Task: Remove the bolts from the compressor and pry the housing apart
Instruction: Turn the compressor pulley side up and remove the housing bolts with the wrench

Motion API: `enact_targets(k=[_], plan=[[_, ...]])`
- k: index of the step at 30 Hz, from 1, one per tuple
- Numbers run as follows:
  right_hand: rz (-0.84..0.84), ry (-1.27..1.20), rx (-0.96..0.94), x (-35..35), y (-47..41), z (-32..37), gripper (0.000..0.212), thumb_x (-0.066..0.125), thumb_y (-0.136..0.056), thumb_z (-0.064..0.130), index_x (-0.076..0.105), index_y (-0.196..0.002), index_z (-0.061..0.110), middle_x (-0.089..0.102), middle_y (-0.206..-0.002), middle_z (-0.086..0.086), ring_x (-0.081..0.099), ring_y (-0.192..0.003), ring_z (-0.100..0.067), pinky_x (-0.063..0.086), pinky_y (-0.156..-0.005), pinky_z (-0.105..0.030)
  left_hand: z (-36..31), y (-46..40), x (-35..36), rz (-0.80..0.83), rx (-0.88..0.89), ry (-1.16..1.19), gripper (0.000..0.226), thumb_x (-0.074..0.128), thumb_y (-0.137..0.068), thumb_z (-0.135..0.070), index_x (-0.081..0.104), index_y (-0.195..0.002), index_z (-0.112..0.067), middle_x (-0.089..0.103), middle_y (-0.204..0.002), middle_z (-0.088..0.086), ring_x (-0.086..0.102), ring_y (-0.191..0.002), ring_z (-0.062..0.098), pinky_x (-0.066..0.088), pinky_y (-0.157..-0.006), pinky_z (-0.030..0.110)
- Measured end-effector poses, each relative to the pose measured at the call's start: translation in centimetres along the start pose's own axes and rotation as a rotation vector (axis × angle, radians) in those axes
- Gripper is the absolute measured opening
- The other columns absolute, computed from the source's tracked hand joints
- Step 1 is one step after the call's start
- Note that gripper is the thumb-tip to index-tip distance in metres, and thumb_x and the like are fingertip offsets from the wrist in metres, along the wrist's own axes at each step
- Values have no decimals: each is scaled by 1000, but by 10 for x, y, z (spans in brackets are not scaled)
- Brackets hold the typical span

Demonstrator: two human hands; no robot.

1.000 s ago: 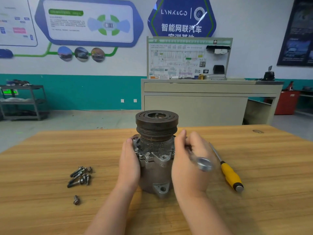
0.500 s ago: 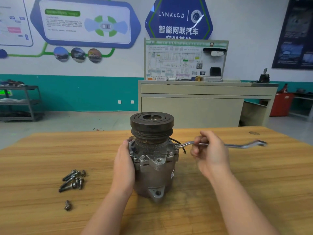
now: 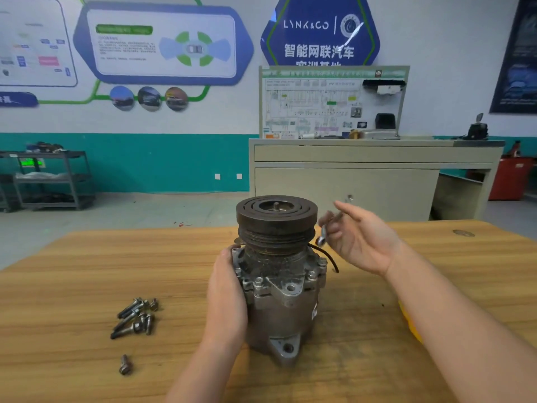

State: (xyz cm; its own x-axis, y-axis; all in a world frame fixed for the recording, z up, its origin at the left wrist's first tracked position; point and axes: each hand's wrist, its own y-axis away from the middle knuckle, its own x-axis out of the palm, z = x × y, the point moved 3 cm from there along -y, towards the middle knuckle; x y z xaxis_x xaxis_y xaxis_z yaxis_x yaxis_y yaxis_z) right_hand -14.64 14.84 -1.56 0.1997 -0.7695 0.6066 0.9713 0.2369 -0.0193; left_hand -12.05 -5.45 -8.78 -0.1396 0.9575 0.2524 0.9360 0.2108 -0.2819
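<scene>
The compressor is standing upright on its end in the middle of the wooden table, with the dark grooved pulley on top and a mounting ear with a hole facing me at the bottom. From my feed I can see a couple of bolts seated in the flange below the pulley, and a thin black wire looping off its right side.

My left hand is wrapped against the left side of the housing, palm flat on it, fingers curling round the back out of sight, so that grip is holding the compressor steady.

My right hand is up in the air just right of the pulley, palm turned toward it. It has a wrench in it, shiny ring end hanging down near the pulley edge and the shaft running up across the fingers. It's pretty blurred, so I can only say the fingers look fairly loose around it, more a light hold than a tight grip.

Removed bolts sit in a small pile on the table left of the compressor, well apart from it, with one single bolt lying nearer me. A bit of yellow screwdriver handle peeks out behind my right forearm.
</scene>
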Motion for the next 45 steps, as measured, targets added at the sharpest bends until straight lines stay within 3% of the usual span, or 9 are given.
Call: enact_targets(k=[3, 9, 16, 23, 25, 28, 32, 38, 45], plan=[[-120, -89, -293, -11, 26, 5, 14, 44, -96, 12, 51, -84, 7, 68, -69, -10, 62, -53, -11, 52, -49, -19, 1, 0, 0, -4, -5, 6, 50, 21, -104, -42, 70, -92, -40, 73, -103, -5, 63, -107, 15, 46, -97, 41], [-263, 433, -920, -1, 68, -5, 21, 39, -99, 18, 51, -88, 6, 71, -73, -8, 60, -49, -15, 51, -49, -25, -5, 3, -1, -26, 22, -44, 52, 24, -104, -41, 71, -82, -45, 74, -94, -12, 64, -99, 7, 45, -85, 30], [-77, 811, -1115, 11, 80, -23, 23, 57, -90, 48, 68, -93, 28, 68, -77, -3, 65, -60, -17, 55, -58, -31, -9, 4, -3, -52, 44, -111, 46, 23, -105, -37, 66, -90, -36, 72, -89, -18, 62, -95, -3, 43, -80, 23], [169, 1274, -1409, 21, 86, -44, 11, 59, -94, 15, 67, -98, 9, 66, -94, -5, 66, -88, -15, 55, -72, -29, -13, 7, -1, -17, 31, -147, 47, 21, -105, -36, 67, -97, -29, 75, -97, -5, 66, -101, 12, 48, -89, 34], [160, 1305, -1470, 22, 86, -51, 19, 52, -97, 18, 66, -99, 4, 64, -92, -7, 64, -86, -10, 53, -73, -23, -14, 7, 0, -16, 13, -124, 48, 23, -104, -37, 68, -92, -30, 76, -90, -8, 68, -92, 7, 50, -79, 23], [-26, 908, -1396, 20, 84, -53, 14, 37, -103, 31, 49, -108, 28, 59, -87, -5, 56, -68, -11, 48, -66, -18, -18, 10, 3, -12, -16, -69, 48, 24, -104, -35, 67, -84, -31, 74, -75, -18, 65, -69, -11, 44, -52, 6], [-337, 338, -1068, 4, 69, -43, 16, 25, -103, 24, 39, -94, 24, 65, -71, -3, 52, -46, -17, 44, -50, -23, -21, 12, 5, 1, -1, -45, 55, 23, -105, -33, 69, -75, -31, 72, -69, -20, 63, -62, -14, 45, -51, 6], [-245, -22, -444, -16, 37, -21, 26, 31, -105, 25, 50, -97, 9, 68, -63, -9, 57, -45, -15, 47, -41, -23, -24, 15, 8, 11, 2, -10, 51, 23, -106, -32, 66, -80, -28, 72, -66, -18, 64, -60, -12, 42, -45, 4], [-292, 198, -848, -11, 56, -13, 23, 33, -105, 21, 45, -88, 11, 70, -68, -7, 61, -47, -16, 51, -47, -25, -30, 19, 11, 53, -8, -4, 70, 21, -106, -33, 74, -62, -44, 72, -67, -21, 63, -62, -14, 42, -46, 3]])
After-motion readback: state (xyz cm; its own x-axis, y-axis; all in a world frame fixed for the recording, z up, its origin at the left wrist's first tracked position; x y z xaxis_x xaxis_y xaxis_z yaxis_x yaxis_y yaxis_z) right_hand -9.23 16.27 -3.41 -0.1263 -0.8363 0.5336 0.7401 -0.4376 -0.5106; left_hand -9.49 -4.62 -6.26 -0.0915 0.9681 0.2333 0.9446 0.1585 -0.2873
